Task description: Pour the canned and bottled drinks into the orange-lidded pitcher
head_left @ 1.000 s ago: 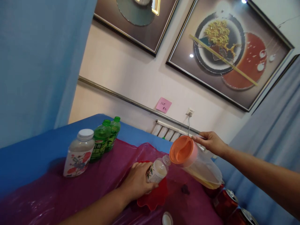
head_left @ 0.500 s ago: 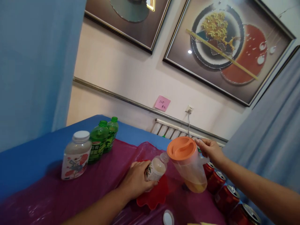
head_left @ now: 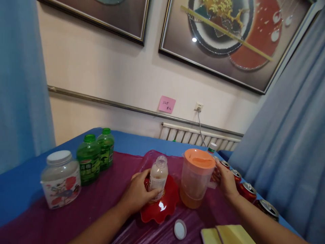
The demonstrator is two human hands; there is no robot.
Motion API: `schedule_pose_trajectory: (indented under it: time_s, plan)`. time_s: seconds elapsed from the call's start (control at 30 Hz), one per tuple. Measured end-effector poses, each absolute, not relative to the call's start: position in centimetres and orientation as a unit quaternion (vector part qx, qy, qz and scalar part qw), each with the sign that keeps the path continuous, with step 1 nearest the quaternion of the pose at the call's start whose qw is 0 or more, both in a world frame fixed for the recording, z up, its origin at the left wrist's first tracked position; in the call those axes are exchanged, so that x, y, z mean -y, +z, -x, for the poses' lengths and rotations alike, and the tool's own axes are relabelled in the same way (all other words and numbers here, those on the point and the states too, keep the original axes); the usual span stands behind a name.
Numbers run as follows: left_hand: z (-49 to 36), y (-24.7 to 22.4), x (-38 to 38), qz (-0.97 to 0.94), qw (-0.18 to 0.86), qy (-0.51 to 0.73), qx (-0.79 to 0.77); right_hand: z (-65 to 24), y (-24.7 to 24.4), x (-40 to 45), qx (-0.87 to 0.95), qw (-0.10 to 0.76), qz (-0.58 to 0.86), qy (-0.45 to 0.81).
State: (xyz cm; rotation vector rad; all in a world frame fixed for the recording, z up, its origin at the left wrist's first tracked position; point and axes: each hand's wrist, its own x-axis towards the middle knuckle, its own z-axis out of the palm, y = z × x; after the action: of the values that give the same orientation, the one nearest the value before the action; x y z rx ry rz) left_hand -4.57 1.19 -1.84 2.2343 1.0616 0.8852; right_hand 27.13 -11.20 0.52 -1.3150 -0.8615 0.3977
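Since the earlier frame, the pitcher (head_left: 193,188) and small bottle (head_left: 158,178) have both swung from a tilt to nearly upright. At lower centre, the left hand (head_left: 137,190) has its fingers closed around the bottle, over the red dish (head_left: 173,195). The pitcher is just right of it, long axes almost parallel; the right hand (head_left: 226,179), nearer the pitcher, curls its fingers round the handle, partly hidden.

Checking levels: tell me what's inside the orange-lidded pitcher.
Amber liquid shows low in the translucent pitcher; the orange lid covers the top, hiding the view from above.
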Motion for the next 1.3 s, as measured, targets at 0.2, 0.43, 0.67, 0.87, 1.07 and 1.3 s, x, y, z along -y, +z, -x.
schedule_pose_trajectory:
  time_s: [0.2, 0.43, 0.67, 0.87, 1.07, 1.3]
  plan:
    - [4.3, -1.5, -1.4, -0.821, 0.279, 0.319, -0.384, -27.2, 0.1, 12.5, 0.328, 0.722, 0.575, 0.199]
    - [4.1, -2.0, -2.2, -0.82, 0.256, 0.336, -0.387, -27.6, 0.5, 15.4, 0.353, 0.676, 0.639, 0.103]
    - [4.0, -2.2, -2.3, -0.823, 0.245, 0.332, -0.391, -23.8, -4.1, 21.4, 0.569, 0.519, 0.637, -0.023]
    - [4.0, -1.9, -1.9, -0.821, 0.245, 0.341, -0.386, -17.4, -6.1, 19.0, 0.699, 0.225, 0.665, 0.138]
    - [4.1, -1.7, -1.9, -0.807, 0.252, 0.377, -0.379, -16.0, -5.6, 17.1, 0.708, 0.157, 0.673, 0.145]
    - [4.3, -0.6, -1.1, -0.795, 0.294, 0.385, -0.366, -15.2, -0.2, 15.0, 0.732, 0.431, 0.517, 0.106]
